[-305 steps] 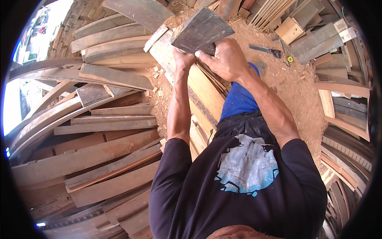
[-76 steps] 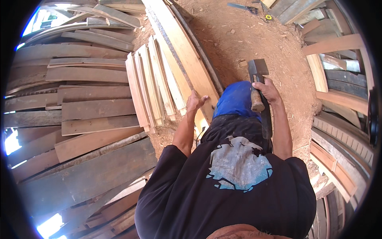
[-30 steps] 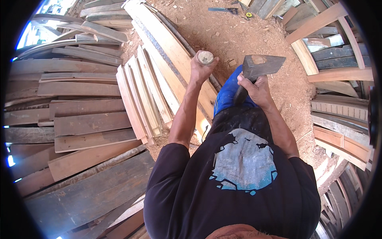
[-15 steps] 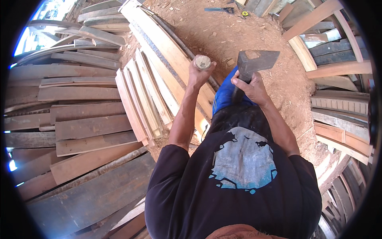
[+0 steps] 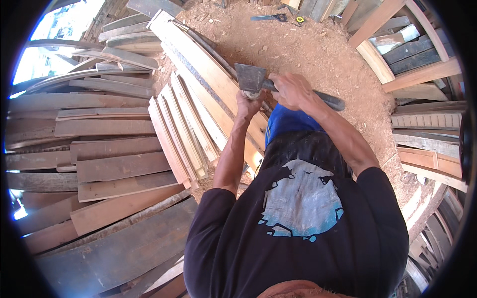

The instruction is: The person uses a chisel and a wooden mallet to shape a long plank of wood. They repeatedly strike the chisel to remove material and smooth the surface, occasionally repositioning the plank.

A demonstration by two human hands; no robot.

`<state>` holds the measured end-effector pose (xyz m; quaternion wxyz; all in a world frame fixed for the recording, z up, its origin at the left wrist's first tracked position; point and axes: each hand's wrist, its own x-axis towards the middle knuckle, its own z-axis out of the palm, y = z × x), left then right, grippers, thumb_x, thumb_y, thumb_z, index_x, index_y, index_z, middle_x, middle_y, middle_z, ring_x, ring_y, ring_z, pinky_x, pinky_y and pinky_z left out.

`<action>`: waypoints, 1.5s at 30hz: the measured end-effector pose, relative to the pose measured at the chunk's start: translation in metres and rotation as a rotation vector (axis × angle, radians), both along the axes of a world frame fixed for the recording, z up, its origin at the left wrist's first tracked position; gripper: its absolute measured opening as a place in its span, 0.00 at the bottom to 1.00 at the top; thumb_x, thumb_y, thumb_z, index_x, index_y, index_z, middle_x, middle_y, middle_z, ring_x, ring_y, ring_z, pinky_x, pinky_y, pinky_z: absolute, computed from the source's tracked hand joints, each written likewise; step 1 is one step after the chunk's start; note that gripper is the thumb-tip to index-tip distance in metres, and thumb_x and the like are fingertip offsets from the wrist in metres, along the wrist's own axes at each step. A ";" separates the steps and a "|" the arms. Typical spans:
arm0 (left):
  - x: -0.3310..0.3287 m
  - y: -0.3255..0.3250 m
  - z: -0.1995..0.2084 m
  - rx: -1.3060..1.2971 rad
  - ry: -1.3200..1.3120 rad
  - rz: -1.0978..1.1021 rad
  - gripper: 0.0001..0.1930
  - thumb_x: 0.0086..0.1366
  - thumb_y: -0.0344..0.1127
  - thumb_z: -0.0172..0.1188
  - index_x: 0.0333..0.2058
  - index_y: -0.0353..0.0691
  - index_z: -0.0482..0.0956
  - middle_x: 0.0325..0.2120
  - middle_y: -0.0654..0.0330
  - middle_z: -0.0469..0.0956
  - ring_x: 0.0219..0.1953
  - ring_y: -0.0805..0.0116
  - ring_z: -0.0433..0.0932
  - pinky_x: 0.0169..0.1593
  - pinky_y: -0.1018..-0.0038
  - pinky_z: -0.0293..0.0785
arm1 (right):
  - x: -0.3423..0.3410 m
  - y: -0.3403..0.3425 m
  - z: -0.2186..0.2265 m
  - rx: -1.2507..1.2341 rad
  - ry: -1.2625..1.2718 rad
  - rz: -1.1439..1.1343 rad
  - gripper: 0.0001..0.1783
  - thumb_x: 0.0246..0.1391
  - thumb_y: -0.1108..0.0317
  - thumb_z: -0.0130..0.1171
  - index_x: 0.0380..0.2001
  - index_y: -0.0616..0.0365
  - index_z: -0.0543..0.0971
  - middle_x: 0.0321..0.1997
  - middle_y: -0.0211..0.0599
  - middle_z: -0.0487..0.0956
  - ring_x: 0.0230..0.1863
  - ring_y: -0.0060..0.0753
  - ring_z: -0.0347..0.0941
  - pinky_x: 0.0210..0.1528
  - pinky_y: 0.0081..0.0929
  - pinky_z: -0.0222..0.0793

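Note:
My left hand [image 5: 245,108] is closed around an upright piece with a round, pale wooden top [image 5: 252,94]; whatever lies below the fist is hidden. My right hand [image 5: 293,91] grips the dark handle of a hatchet [image 5: 250,77], just behind its head. The dark, flat hatchet head is over the round top and partly covers it, seemingly against it. The rest of the handle sticks out to the right beyond my wrist. Beneath my hands are my blue-clad leg and the edge of a long, pale plank [image 5: 208,64].
Stacked weathered boards [image 5: 109,129] fill the left side. Several fresh-cut pale strips [image 5: 174,134] lie beside the plank. Wood chips cover the brown ground [image 5: 357,89]. A handsaw [image 5: 268,17] and a yellow tape measure [image 5: 299,20] lie at the far side. More timber [image 5: 427,121] is piled on the right.
My right hand has swung the hatchet left, turning it so its head moved from above my leg onto the round top in my left fist. My left hand has lowered slightly.

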<state>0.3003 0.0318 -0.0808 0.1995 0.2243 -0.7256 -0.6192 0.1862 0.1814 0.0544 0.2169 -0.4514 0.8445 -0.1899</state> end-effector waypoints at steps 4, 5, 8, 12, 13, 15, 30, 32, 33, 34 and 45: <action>-0.011 0.002 0.011 -0.049 0.149 -0.024 0.13 0.58 0.27 0.65 0.43 0.35 0.79 0.39 0.61 0.83 0.42 0.69 0.80 0.47 0.70 0.76 | 0.012 0.010 -0.013 -0.217 -0.091 -0.065 0.23 0.51 0.58 0.61 0.48 0.61 0.76 0.33 0.54 0.82 0.39 0.58 0.79 0.40 0.47 0.74; -0.013 -0.002 0.017 -0.055 0.137 -0.042 0.13 0.58 0.26 0.66 0.43 0.36 0.79 0.39 0.61 0.83 0.42 0.71 0.80 0.46 0.72 0.76 | 0.012 0.011 -0.009 -0.272 -0.126 -0.085 0.24 0.51 0.58 0.61 0.48 0.62 0.76 0.33 0.54 0.82 0.39 0.58 0.79 0.40 0.47 0.74; -0.011 -0.018 0.034 -0.068 0.108 -0.035 0.13 0.57 0.26 0.68 0.40 0.37 0.77 0.35 0.63 0.82 0.39 0.75 0.80 0.42 0.75 0.77 | 0.018 0.017 0.012 -0.401 -0.289 -0.167 0.23 0.51 0.59 0.63 0.46 0.64 0.77 0.32 0.54 0.81 0.37 0.56 0.79 0.41 0.43 0.74; -0.015 -0.024 0.036 -0.128 0.065 0.032 0.13 0.56 0.28 0.71 0.35 0.39 0.74 0.28 0.67 0.78 0.31 0.78 0.77 0.36 0.77 0.75 | 0.026 0.029 0.002 -0.715 -0.370 -0.258 0.14 0.52 0.65 0.66 0.38 0.64 0.80 0.35 0.43 0.83 0.37 0.37 0.79 0.41 0.34 0.73; -0.018 -0.026 0.036 -0.166 0.049 0.036 0.14 0.56 0.29 0.71 0.34 0.39 0.73 0.26 0.68 0.77 0.29 0.79 0.75 0.34 0.78 0.74 | 0.028 0.030 -0.002 -0.778 -0.396 -0.270 0.14 0.52 0.66 0.66 0.38 0.64 0.80 0.35 0.40 0.83 0.37 0.33 0.79 0.41 0.32 0.73; -0.024 -0.026 0.034 -0.153 -0.005 0.030 0.15 0.55 0.31 0.73 0.34 0.40 0.72 0.24 0.69 0.74 0.27 0.80 0.73 0.32 0.79 0.72 | 0.033 0.035 -0.010 -0.859 -0.469 -0.308 0.12 0.52 0.67 0.67 0.37 0.63 0.80 0.35 0.35 0.82 0.37 0.26 0.77 0.41 0.29 0.72; -0.030 -0.030 0.027 -0.104 -0.057 0.031 0.14 0.54 0.30 0.73 0.33 0.41 0.73 0.24 0.70 0.75 0.28 0.81 0.73 0.33 0.80 0.73 | 0.038 0.057 -0.021 -0.782 -0.700 -0.404 0.11 0.55 0.68 0.65 0.39 0.64 0.81 0.38 0.34 0.83 0.39 0.21 0.75 0.45 0.26 0.71; -0.029 -0.026 0.027 -0.102 -0.062 0.005 0.14 0.55 0.30 0.72 0.32 0.41 0.73 0.24 0.70 0.75 0.28 0.81 0.73 0.33 0.79 0.73 | 0.038 0.058 -0.023 -0.764 -0.697 -0.435 0.11 0.55 0.69 0.64 0.38 0.64 0.81 0.37 0.33 0.83 0.38 0.22 0.76 0.44 0.26 0.72; -0.028 -0.025 0.027 -0.100 -0.063 -0.007 0.13 0.55 0.30 0.72 0.32 0.41 0.73 0.24 0.70 0.76 0.28 0.81 0.73 0.33 0.79 0.73 | 0.037 0.059 -0.026 -0.786 -0.641 -0.444 0.10 0.55 0.68 0.65 0.37 0.64 0.82 0.36 0.33 0.83 0.37 0.23 0.76 0.43 0.27 0.72; -0.029 -0.024 0.026 -0.105 -0.067 -0.013 0.13 0.55 0.30 0.72 0.32 0.41 0.73 0.24 0.69 0.76 0.28 0.81 0.73 0.33 0.79 0.73 | 0.036 0.058 -0.029 -0.808 -0.585 -0.452 0.10 0.55 0.68 0.65 0.37 0.63 0.82 0.34 0.33 0.83 0.36 0.24 0.77 0.42 0.27 0.72; -0.035 -0.014 0.022 -0.123 -0.072 -0.027 0.12 0.56 0.30 0.71 0.31 0.40 0.74 0.25 0.68 0.76 0.29 0.80 0.73 0.34 0.78 0.73 | -0.008 0.003 0.028 -0.972 -0.091 -0.388 0.11 0.54 0.65 0.65 0.35 0.62 0.80 0.27 0.35 0.81 0.30 0.31 0.76 0.37 0.31 0.72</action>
